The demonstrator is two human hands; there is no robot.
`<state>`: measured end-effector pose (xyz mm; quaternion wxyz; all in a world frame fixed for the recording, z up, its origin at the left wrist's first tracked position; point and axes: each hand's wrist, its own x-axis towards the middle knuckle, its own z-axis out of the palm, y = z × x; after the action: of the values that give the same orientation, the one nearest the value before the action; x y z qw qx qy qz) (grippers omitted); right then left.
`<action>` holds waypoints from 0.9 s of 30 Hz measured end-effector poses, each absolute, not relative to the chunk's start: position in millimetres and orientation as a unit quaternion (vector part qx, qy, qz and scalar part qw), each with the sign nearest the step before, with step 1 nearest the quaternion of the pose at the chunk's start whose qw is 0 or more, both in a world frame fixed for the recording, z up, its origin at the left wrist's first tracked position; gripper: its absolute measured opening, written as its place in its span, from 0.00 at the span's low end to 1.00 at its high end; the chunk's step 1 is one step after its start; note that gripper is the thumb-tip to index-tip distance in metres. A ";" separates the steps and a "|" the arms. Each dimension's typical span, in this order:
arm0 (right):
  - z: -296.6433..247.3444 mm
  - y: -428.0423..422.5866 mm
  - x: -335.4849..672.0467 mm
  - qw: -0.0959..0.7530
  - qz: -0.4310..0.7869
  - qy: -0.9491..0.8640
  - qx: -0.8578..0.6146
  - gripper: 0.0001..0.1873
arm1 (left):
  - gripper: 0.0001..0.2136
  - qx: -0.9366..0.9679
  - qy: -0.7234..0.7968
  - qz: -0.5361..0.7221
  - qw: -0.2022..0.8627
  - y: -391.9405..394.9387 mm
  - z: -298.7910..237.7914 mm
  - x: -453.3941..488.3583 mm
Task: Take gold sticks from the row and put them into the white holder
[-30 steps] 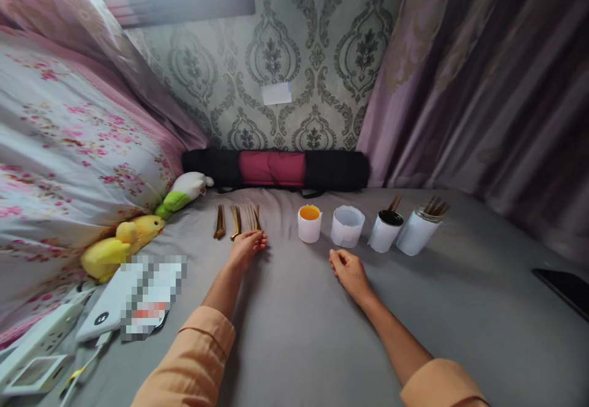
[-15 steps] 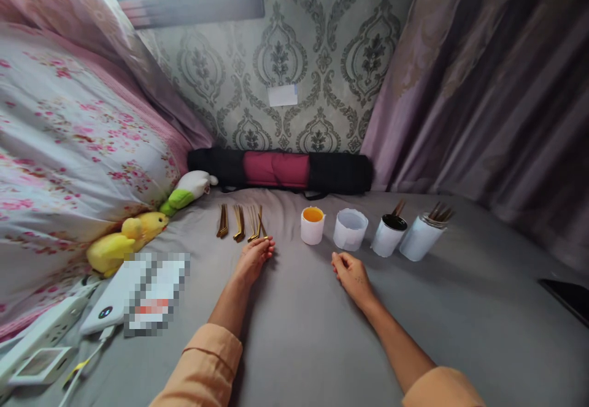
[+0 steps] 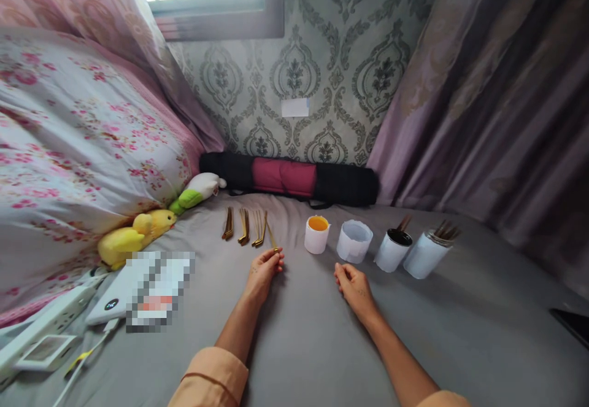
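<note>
My left hand (image 3: pixel 265 272) pinches the near end of a thin gold-coloured stick (image 3: pixel 271 233), which points away from me. Just beyond that hand lie three small groups of similar gold sticks with bent near ends: a left bundle (image 3: pixel 228 223), a middle bundle (image 3: pixel 243 228) and a right group (image 3: pixel 259 230). My right hand (image 3: pixel 354 287) rests on the grey sheet with its fingers curled closed, and nothing shows in them. Nearest to it is an open whitish cup (image 3: pixel 354 242). Left of this cup stands a white cup with an orange inside (image 3: pixel 316 236).
Farther right stand a white can with a dark inside (image 3: pixel 391 252) and a tilted can of brown sticks (image 3: pixel 426 256). A black and maroon bag (image 3: pixel 285 177) lies along the wall. Plush toys (image 3: pixel 138 235), a white power bank (image 3: pixel 115 290) and a power strip (image 3: pixel 46 327) lie left.
My left hand has drawn the gold stick a little to the right, apart from the right group. My right hand stays closed below the whitish cup. The view has tilted slightly.
</note>
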<state>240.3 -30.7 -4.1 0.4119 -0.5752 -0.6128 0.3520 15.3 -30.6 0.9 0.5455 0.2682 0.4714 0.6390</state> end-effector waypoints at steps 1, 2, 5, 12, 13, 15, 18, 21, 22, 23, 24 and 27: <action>-3.7 -31.0 240.3 0.413 0.354 -0.614 -0.571 0.22 | 0.13 0.271 0.469 0.641 0.544 -32.4 0.5 17.3; -3.4 -31.2 240.3 0.415 0.357 -0.615 -0.568 0.22 | 0.14 0.273 0.467 0.643 0.543 -34.3 0.5 19.5; -3.2 -31.8 240.1 0.417 0.365 -0.612 -0.564 0.22 | 0.14 0.281 0.458 0.645 0.543 -40.9 2.2 26.3; -3.4 -30.7 239.3 0.415 0.354 -0.618 -0.566 0.22 | 0.15 0.281 0.441 0.644 0.559 -59.7 10.8 43.8; -3.6 -30.6 239.3 0.416 0.355 -0.618 -0.566 0.22 | 0.16 0.282 0.438 0.644 0.560 -62.6 11.5 46.3; -4.0 -30.4 239.2 0.416 0.358 -0.616 -0.565 0.23 | 0.16 0.286 0.433 0.643 0.563 -68.1 11.9 50.8; -4.2 -30.2 238.7 0.418 0.351 -0.617 -0.567 0.23 | 0.16 0.291 0.431 0.641 0.564 -74.8 10.3 55.8; -3.6 -30.3 238.1 0.421 0.351 -0.616 -0.566 0.23 | 0.17 0.297 0.434 0.638 0.563 -78.2 7.8 58.4; -3.3 -30.3 238.0 0.422 0.355 -0.616 -0.563 0.23 | 0.17 0.300 0.436 0.636 0.561 -78.5 7.0 58.8; -3.0 -30.3 237.9 0.422 0.358 -0.615 -0.561 0.23 | 0.17 0.303 0.439 0.634 0.559 -78.6 6.4 59.0; -3.0 -30.3 237.9 0.421 0.360 -0.615 -0.561 0.23 | 0.17 0.305 0.443 0.633 0.557 -78.4 5.8 59.2; -3.7 -30.2 237.9 0.420 0.355 -0.617 -0.563 0.23 | 0.17 0.316 0.448 0.631 0.549 -77.5 4.1 59.2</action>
<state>237.9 -30.2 -3.7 0.4204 -0.5626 -0.6172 0.3547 59.2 -77.5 4.1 0.5493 0.3160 0.4482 0.6306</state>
